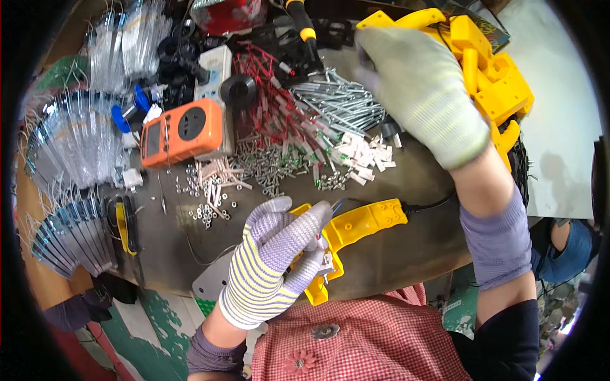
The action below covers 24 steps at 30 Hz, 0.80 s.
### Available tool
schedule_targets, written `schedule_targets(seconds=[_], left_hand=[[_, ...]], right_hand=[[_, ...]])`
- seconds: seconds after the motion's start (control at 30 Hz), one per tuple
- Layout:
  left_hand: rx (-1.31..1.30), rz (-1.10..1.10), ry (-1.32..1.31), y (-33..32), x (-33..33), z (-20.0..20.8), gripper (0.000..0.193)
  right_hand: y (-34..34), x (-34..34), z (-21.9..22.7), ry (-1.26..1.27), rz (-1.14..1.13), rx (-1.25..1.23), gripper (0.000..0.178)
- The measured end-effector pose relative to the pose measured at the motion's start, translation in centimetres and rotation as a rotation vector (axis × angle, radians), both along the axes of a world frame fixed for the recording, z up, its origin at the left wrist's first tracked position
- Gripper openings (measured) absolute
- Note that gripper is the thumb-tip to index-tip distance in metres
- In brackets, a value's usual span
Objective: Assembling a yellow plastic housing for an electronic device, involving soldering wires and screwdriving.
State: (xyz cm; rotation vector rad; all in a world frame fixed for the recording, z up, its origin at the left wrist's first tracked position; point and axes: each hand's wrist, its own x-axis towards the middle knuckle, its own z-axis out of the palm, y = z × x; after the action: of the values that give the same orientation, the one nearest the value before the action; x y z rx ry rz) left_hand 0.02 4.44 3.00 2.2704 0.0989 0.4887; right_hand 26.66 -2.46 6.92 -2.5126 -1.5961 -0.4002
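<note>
My left hand [273, 260], in a striped knit glove, is closed at the near edge of the table, fingers and thumb pinched together over a yellow plastic handle housing [365, 222]. The housing's hollow side faces up, and a black cord leaves its right end. A small metal part [326, 263] sits in it beside my thumb; the fingers cover whatever else lies there. My right hand [426, 92], in a pale glove, reaches to the far right above the long screws [337, 98] and beside a pile of yellow housings [495, 76]. Its fingertips are blurred and partly hidden.
An orange meter box [183, 133] leans on a white power strip. Red wires [264, 101], small screws [267, 165], nuts [206, 214] and white connectors [365, 155] lie in heaps. A yellow-black screwdriver [305, 32] hangs over the far side. Clear-and-blue strips [76, 140] fan out left, near yellow-handled cutters [124, 225].
</note>
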Motion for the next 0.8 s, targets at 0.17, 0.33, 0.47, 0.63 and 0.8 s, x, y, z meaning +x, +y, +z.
schedule_targets(seconds=[0.17,0.33,0.47,0.63,0.8], left_hand=[[0.015,-0.051,-0.004,0.0,0.6,0.4,0.059],[0.066,-0.023,-0.033,-0.1,0.5,0.3,0.061],[-0.043,-0.004,-0.025,-0.4,0.3,-0.1,0.066],[-0.004,0.015,-0.022,-0.5,-0.2,-0.1,0.067],[0.12,0.026,-0.036,-0.7,0.0,0.1,0.058]], right_hand=[[-5.3,-4.7,-1.8,0.785,0.553,0.225,0.013],[-5.8,-6.1,-2.8,1.158,0.628,0.085,0.018],[-5.6,-6.7,-3.3,1.149,0.662,0.148,0.022],[-5.7,-7.1,-3.7,1.085,0.688,0.169,0.025],[-6.0,-7.7,-4.6,0.967,0.681,0.319,0.021]])
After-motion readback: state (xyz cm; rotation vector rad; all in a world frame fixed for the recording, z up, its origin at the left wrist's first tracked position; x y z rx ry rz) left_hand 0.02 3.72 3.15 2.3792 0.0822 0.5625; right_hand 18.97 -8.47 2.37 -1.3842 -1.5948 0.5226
